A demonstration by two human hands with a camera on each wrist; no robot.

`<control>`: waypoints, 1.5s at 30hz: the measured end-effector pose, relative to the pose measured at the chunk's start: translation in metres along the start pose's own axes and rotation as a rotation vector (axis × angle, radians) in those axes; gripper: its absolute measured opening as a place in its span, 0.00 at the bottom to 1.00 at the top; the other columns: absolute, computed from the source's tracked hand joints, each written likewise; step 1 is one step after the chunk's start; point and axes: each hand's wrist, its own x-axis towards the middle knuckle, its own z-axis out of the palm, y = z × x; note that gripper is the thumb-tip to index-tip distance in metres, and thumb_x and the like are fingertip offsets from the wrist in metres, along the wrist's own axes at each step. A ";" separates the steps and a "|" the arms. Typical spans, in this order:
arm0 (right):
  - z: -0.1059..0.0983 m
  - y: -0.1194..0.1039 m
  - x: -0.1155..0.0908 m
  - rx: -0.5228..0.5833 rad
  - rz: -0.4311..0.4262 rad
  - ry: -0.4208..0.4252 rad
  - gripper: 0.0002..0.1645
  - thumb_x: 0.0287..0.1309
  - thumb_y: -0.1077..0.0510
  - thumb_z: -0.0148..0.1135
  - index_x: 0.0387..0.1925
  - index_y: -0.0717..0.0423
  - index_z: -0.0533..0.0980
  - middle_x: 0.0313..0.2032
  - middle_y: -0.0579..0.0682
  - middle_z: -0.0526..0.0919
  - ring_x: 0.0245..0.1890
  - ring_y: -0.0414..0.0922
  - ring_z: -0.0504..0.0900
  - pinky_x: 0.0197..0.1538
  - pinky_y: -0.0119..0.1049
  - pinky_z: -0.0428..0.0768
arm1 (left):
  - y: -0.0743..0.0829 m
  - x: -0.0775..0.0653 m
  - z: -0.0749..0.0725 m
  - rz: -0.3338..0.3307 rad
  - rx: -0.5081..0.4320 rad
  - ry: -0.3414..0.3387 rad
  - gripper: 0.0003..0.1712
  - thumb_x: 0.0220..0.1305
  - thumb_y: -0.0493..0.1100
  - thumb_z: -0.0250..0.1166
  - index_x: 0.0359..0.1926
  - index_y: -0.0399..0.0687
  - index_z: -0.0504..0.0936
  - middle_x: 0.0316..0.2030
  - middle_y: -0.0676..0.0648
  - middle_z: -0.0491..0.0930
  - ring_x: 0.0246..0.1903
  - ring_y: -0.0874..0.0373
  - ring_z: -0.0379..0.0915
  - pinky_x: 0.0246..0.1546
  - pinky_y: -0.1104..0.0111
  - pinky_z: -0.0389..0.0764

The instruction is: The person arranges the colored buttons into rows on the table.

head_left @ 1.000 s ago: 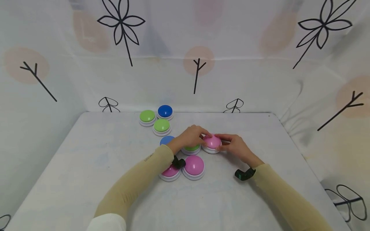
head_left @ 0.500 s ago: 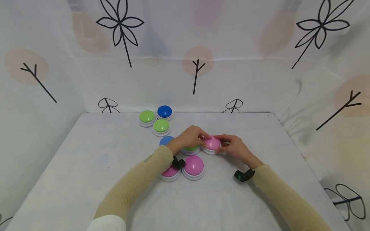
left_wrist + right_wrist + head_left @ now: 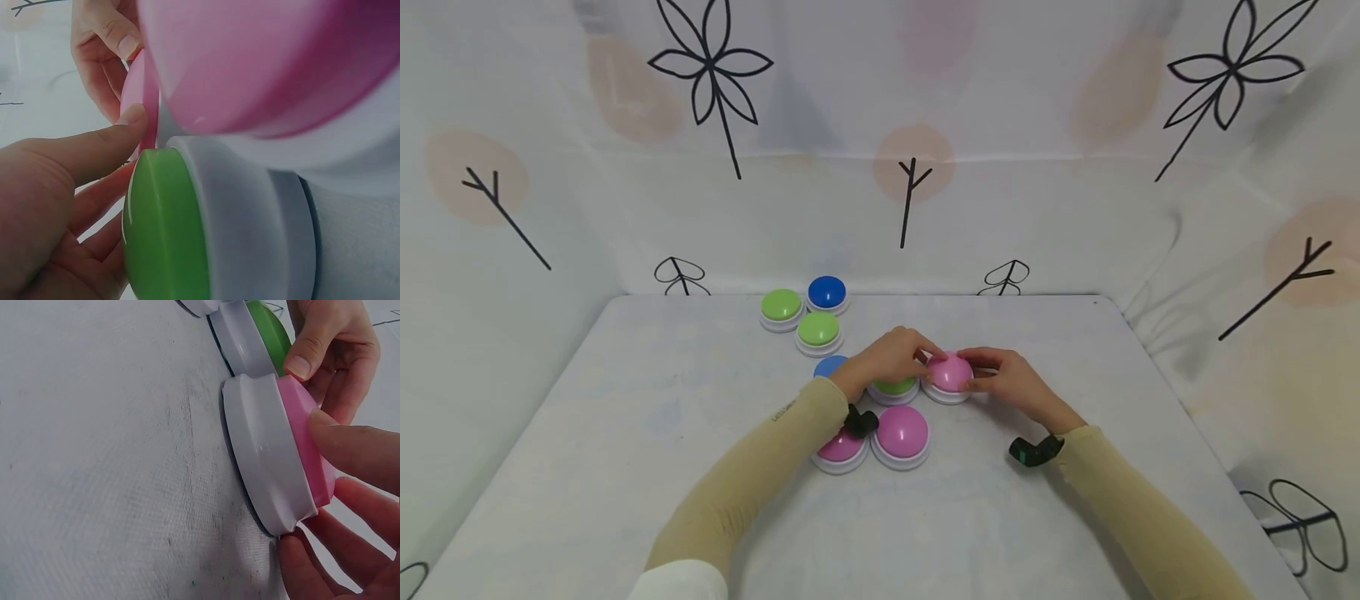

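Both hands are at a pink push button (image 3: 950,375) with a white round base, which sits on the table. From its left side, my left hand (image 3: 889,358) holds the dome's edge with thumb and fingers. My right hand (image 3: 1017,385) grips the opposite side; in the right wrist view its thumb lies on the pink dome (image 3: 307,440) and lower fingers reach the white base (image 3: 262,456). Beside that button, under the left hand, is a green button (image 3: 895,388). A pink button (image 3: 902,432) stands in front; another pink button (image 3: 839,448) and a light blue button (image 3: 830,365) are partly hidden by the left arm.
Farther back, two green buttons, one nearer (image 3: 818,330) and one at the left (image 3: 781,306), stand close to a dark blue button (image 3: 827,292) near the rear edge. The white table (image 3: 1000,525) meets a patterned cloth backdrop (image 3: 820,208) behind and at the sides.
Both hands stay on the pink button, with almost no movement. The head view has tilted very slightly, so the scene sits a little lower.
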 end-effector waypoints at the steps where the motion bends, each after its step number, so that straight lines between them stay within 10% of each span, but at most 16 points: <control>1: 0.000 0.000 0.000 -0.002 0.001 0.004 0.33 0.57 0.54 0.72 0.64 0.55 0.74 0.61 0.56 0.78 0.60 0.57 0.76 0.58 0.53 0.77 | 0.000 0.000 0.000 0.000 0.000 -0.002 0.23 0.64 0.42 0.70 0.60 0.60 0.83 0.53 0.52 0.82 0.52 0.58 0.76 0.48 0.72 0.78; 26: 0.001 -0.004 0.004 -0.021 0.021 0.103 0.26 0.66 0.52 0.63 0.62 0.58 0.75 0.59 0.58 0.78 0.62 0.59 0.73 0.63 0.58 0.71 | -0.001 -0.007 -0.014 0.063 -0.027 0.059 0.20 0.69 0.48 0.65 0.59 0.52 0.82 0.55 0.50 0.81 0.53 0.57 0.76 0.51 0.66 0.78; 45: 0.017 -0.050 0.038 0.003 -0.059 0.085 0.26 0.66 0.51 0.63 0.62 0.57 0.76 0.58 0.55 0.79 0.62 0.56 0.73 0.65 0.53 0.70 | -0.053 -0.055 -0.052 -0.031 -0.137 0.286 0.19 0.70 0.50 0.64 0.57 0.49 0.83 0.49 0.52 0.83 0.50 0.54 0.76 0.50 0.60 0.79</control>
